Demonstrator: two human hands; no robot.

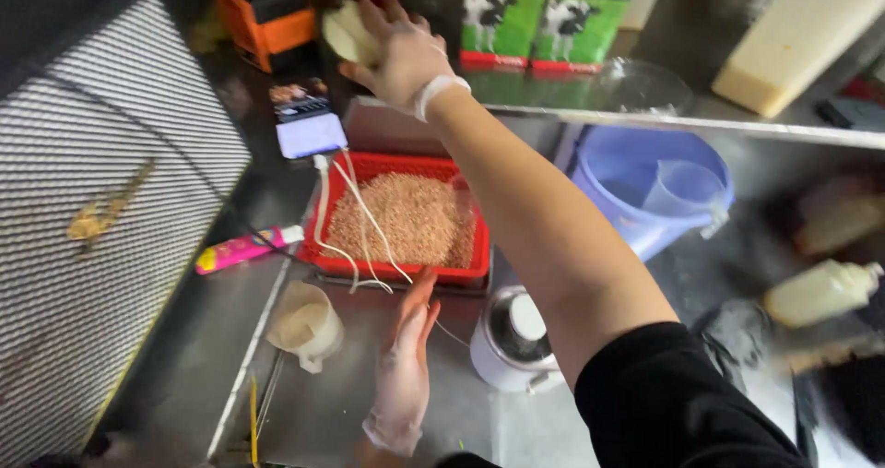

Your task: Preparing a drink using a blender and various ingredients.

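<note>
our right hand (406, 53) reaches far out, clasping a pale dough-like lump (348, 33). our left hand (406, 367) hovers flat and empty below it, just beside the red tray of grain (406, 270). the lump could slip onto the phone (309, 122), we judge.

Red tray (466, 270) of tan crumbs (406, 219), lavender bucket (613, 168) (green cow-printed cartons (539, 16) behind).

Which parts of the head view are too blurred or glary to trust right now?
Head view: the bottles at the right edge are smeared by motion blur; the right hand, raised around a pale lump, is soft; the phone screen is washed out by glare; the red tray of grain and the left hand read fairly sharp.
</note>
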